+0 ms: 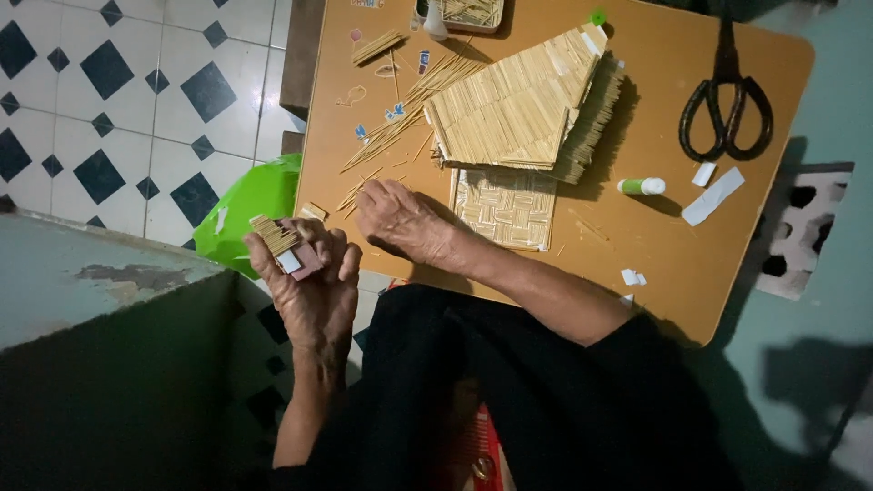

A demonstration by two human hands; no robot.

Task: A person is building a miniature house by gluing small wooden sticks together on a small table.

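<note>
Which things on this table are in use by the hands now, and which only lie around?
In use:
- left hand holding stick bundle
- right hand on loose sticks
- stick roof model

Lying about:
- scissors
- glue stick
- green bag

We've got a small bundle of thin sticks (274, 235), pale straw-coloured, lying side by side on a little pinkish block with a white patch, gripped in our left hand (309, 282) off the table's edge, tilted up. Over on the table, loose sticks (356, 193) of the same kind lie scattered just beside our right hand (400, 218), fingertips touching down among them.
</note>
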